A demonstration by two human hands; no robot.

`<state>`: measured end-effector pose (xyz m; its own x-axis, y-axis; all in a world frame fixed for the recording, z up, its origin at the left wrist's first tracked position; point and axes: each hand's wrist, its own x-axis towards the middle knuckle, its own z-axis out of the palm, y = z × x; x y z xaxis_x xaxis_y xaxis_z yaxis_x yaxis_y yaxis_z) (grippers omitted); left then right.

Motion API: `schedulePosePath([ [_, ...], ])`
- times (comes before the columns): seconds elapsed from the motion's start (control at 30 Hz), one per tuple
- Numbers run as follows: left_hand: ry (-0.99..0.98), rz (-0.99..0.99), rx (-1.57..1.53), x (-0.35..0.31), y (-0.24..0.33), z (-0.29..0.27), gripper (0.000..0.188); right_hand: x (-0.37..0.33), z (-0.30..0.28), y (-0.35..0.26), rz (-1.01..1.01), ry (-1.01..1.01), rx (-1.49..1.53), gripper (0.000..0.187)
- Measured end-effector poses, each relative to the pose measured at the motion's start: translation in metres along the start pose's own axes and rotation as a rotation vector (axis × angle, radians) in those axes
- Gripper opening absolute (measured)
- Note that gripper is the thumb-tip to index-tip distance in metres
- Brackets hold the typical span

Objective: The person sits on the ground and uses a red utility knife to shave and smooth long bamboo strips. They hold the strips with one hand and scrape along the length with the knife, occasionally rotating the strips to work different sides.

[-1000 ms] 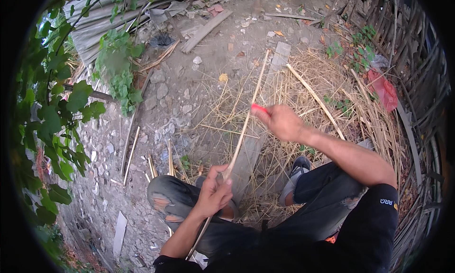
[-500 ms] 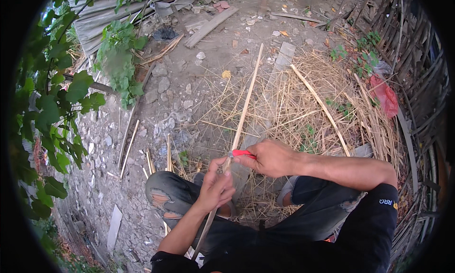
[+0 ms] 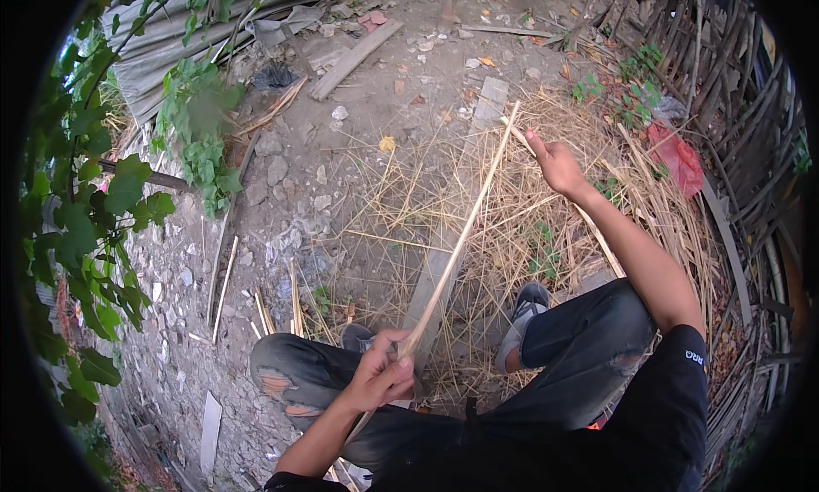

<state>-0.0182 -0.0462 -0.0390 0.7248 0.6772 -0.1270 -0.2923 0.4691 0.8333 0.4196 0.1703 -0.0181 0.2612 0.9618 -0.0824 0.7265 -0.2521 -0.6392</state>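
My left hand (image 3: 380, 374) is closed around the lower part of a long, pale split-bamboo strip (image 3: 461, 240), which slants away from me toward the upper right. The strip's near end passes under my left forearm. Reaching out over the straw, my right hand (image 3: 559, 166) is closed beside the strip's far end, thumb extended. A bit of red shows at its thumb, from the red-handled knife (image 3: 530, 134); the blade cannot be made out. Behind that hand lies another pale strip (image 3: 604, 244), partly covered by my arm.
Thin bamboo shavings (image 3: 409, 193) litter the ground around a flat board (image 3: 426, 291) between my feet. More strips (image 3: 296, 300) stand by my left knee. A red plastic bag (image 3: 676, 159) and a stick fence (image 3: 734, 108) are at right, leafy vines (image 3: 81, 227) at left.
My right hand with the knife has moved away from my left hand, forward and right along the strip to its far end. My left hand has come slightly nearer to me, and the strip tilts further right.
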Motion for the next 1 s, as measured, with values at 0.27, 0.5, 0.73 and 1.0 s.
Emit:
schedulePosePath([
  [0.27, 0.233, 0.086, 0.057, 0.027, 0.017, 0.005, 0.036, -0.043, 0.010, -0.061, -0.193, -0.176, 0.273, 0.069],
  [0.5, 0.316, 0.173, 0.118, 0.031, 0.012, 0.000, 0.032, -0.083, 0.021, -0.092, -0.477, -0.300, 0.126, 0.071],
  [0.73, 0.439, 0.087, 0.300, 0.033, 0.018, 0.013, 0.034, -0.136, 0.024, -0.125, -0.621, -0.524, 0.051, 0.057],
  [1.0, 0.299, 0.026, 0.069, 0.026, 0.027, 0.012, 0.034, -0.151, 0.039, -0.133, -0.586, -0.625, 0.088, 0.056],
])
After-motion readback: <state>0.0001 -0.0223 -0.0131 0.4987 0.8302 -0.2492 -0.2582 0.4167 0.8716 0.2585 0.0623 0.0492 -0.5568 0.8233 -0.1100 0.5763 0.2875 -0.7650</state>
